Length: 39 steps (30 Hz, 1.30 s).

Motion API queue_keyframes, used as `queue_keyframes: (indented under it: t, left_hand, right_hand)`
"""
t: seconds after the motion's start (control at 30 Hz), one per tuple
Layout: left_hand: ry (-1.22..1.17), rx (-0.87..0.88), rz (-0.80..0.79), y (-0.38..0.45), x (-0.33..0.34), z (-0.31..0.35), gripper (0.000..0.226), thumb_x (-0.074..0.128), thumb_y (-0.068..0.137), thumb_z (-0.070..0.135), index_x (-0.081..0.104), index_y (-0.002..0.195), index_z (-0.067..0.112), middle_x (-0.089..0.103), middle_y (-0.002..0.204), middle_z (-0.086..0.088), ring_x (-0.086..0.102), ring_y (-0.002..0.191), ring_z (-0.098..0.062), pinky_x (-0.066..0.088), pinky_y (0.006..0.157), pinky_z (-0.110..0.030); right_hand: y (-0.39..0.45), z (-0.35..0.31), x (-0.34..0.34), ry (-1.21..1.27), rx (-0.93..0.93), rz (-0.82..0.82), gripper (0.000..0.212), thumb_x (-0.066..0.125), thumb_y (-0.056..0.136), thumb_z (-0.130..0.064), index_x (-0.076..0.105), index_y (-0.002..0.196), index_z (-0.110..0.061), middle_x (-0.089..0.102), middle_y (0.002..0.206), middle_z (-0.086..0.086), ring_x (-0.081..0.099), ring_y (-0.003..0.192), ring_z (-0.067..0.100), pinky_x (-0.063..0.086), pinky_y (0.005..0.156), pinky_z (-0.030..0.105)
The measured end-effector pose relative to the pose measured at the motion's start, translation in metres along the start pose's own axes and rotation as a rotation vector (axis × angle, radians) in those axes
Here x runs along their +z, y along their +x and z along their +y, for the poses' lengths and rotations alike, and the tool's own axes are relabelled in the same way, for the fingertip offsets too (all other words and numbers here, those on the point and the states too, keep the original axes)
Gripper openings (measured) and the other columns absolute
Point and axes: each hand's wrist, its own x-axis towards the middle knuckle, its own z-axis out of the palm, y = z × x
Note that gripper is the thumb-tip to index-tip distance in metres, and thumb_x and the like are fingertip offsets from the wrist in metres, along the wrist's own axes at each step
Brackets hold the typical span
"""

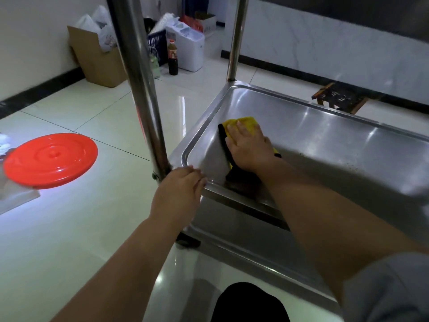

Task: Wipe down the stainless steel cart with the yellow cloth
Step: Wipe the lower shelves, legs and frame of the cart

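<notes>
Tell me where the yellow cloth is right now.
The yellow cloth lies in the cart's middle tray, near its left end, pressed flat under the right hand.

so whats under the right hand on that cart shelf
The right hand presses flat on the yellow cloth, which lies in the steel shelf tray. The cloth's yellow end and black edge show; its middle and the steel under it are covered.
</notes>
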Motion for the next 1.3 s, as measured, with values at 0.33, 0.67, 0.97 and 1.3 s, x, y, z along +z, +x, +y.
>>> queue_keyframes:
  t: [0.33,0.67,0.97,1.3]
  left_hand:
    - [-0.004,-0.018,0.039,0.0,0.008,0.002,0.035,0.044,0.087,0.024,0.072,0.084,0.003,0.069,0.082,-0.012,0.065,0.081,-0.03,0.044,0.076,-0.031]
    - [-0.007,0.013,0.125,0.001,0.014,0.012,0.036,0.048,0.086,0.031,0.069,0.074,0.005,0.058,0.065,-0.012,0.055,0.061,-0.031,0.049,0.061,-0.036]
    - [0.0,0.029,0.08,0.001,0.015,0.007,0.04,0.045,0.089,0.034,0.074,0.087,0.007,0.063,0.074,-0.015,0.062,0.076,-0.035,0.052,0.073,-0.041]
    - [-0.036,-0.023,0.044,0.013,0.015,0.011,0.04,0.044,0.088,0.033,0.075,0.089,0.007,0.067,0.078,-0.014,0.065,0.076,-0.032,0.053,0.075,-0.039]
  right_hand:
    - [-0.018,0.023,0.002,-0.062,-0.282,0.017,0.051,0.022,0.1,-0.049,0.02,0.149,-0.039,0.011,0.159,-0.011,0.0,0.147,0.02,0.008,0.118,0.047]
    - [-0.063,0.04,-0.006,-0.022,-0.214,0.155,0.059,0.013,0.1,-0.05,0.036,0.146,-0.022,0.028,0.155,0.0,0.019,0.143,0.034,0.009,0.118,0.043]
    - [-0.071,0.059,-0.015,0.066,-0.368,0.026,0.052,0.038,0.098,-0.039,0.033,0.146,-0.023,0.022,0.157,0.003,0.013,0.146,0.018,-0.003,0.117,0.027]
    - [-0.046,0.068,-0.012,0.034,0.062,0.064,0.05,0.03,0.098,-0.051,0.021,0.147,-0.044,0.007,0.159,-0.017,0.002,0.147,0.026,0.011,0.117,0.048]
